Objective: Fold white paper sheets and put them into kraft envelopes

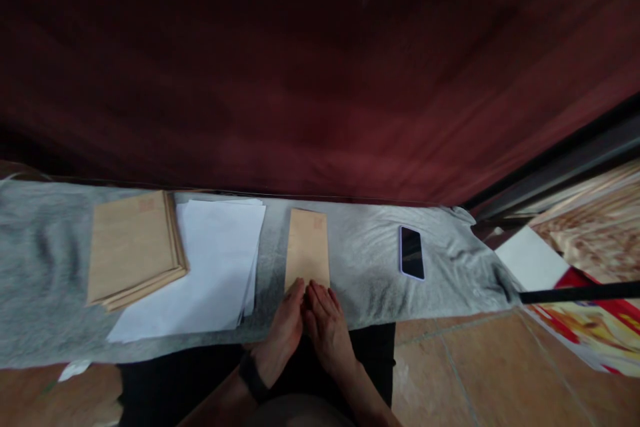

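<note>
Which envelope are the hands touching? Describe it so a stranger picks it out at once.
Find the long gray cloth. Between the white papers and the phone lies one narrow brown envelope, its near end under the left hand and right hand. Unlike the stacked brown envelopes at far left, it lies alone, directly on the cloth.

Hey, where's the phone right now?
In the head view, the smartphone lies on the right part of the gray cloth, to the right of the single brown envelope and beyond the right hand.
</note>
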{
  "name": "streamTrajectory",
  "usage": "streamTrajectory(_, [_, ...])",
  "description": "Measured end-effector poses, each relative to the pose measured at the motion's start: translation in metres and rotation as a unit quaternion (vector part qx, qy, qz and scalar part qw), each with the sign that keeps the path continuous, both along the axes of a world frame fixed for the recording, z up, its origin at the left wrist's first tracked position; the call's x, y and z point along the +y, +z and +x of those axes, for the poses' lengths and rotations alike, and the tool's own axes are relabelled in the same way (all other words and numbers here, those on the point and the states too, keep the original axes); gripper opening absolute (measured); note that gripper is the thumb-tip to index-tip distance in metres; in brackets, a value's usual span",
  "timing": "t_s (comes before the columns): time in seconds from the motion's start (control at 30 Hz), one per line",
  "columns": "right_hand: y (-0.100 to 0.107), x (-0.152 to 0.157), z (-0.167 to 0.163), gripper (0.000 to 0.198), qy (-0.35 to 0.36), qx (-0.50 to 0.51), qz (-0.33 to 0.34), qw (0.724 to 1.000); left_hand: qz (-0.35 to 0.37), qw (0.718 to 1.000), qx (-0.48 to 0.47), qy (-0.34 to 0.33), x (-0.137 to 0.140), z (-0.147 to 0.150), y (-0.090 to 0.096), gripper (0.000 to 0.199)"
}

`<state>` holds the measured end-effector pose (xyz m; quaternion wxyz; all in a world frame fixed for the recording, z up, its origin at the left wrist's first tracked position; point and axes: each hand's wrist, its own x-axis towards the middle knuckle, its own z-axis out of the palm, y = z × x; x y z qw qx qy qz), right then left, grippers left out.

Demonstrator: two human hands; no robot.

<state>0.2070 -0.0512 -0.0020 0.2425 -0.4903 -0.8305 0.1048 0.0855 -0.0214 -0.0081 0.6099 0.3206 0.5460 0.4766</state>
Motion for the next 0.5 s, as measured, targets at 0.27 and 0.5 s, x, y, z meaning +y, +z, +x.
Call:
streamTrajectory(0.27, [-0.013,-0.005,0.005,0.051,-0.007,-0.048,-0.004,0.999,-0.109,0.988,0.023,-0.104,-0.028,-0.042,0.01,0.057])
streamTrajectory(0.5, [-0.014,-0.007,0.004,0.056,-0.011,-0.073,0.002,0.997,0.304,0.794,0.491,-0.19,-0.031,-0.041,-0.001,0.057])
